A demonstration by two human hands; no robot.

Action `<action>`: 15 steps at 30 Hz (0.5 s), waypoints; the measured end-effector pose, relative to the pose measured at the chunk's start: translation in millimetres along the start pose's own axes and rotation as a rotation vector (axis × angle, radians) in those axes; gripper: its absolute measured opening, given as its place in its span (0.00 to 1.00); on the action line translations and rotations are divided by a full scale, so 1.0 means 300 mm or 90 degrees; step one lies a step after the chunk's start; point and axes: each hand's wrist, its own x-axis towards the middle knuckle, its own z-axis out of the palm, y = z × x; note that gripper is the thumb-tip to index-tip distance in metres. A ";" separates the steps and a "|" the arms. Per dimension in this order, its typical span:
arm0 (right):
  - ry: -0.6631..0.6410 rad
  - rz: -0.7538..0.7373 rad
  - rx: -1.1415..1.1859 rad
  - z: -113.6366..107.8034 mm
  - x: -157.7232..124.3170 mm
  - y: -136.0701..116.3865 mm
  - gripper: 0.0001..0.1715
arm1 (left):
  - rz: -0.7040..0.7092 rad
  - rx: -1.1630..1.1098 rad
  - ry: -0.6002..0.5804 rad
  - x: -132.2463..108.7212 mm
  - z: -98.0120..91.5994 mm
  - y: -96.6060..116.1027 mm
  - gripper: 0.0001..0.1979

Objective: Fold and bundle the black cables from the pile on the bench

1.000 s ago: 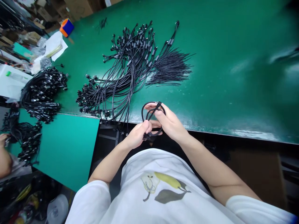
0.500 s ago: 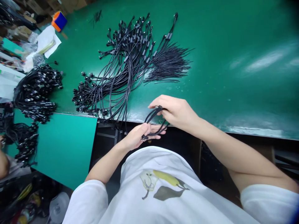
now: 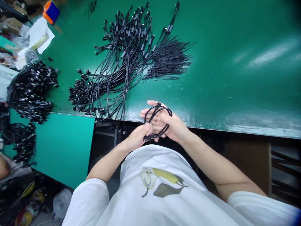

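Observation:
A black cable (image 3: 158,121) is wound into a small coil between both my hands, just past the near edge of the green table (image 3: 235,72). My left hand (image 3: 137,137) pinches the coil's lower end, where a small plug shows. The fingers of my right hand (image 3: 169,124) run through the loops, which wrap round them. A large pile of loose black cables (image 3: 117,62) with plugs at their ends lies on the table beyond my hands. A fan of thin black ties (image 3: 170,59) lies at its right side.
Bundles of coiled black cables (image 3: 29,89) lie at the left, over a lower teal surface (image 3: 63,147). White papers (image 3: 39,33) and an orange-and-blue object (image 3: 50,11) sit far left at the back. Another person's arm (image 3: 3,168) shows at the left edge.
My right hand swung out to the right and came back, laying another loop of cable round its fingers. My left hand kept its pinch on the plug end.

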 end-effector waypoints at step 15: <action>0.021 -0.068 -0.281 0.008 0.046 -0.056 0.40 | -0.040 -0.014 -0.015 0.025 0.025 0.003 0.30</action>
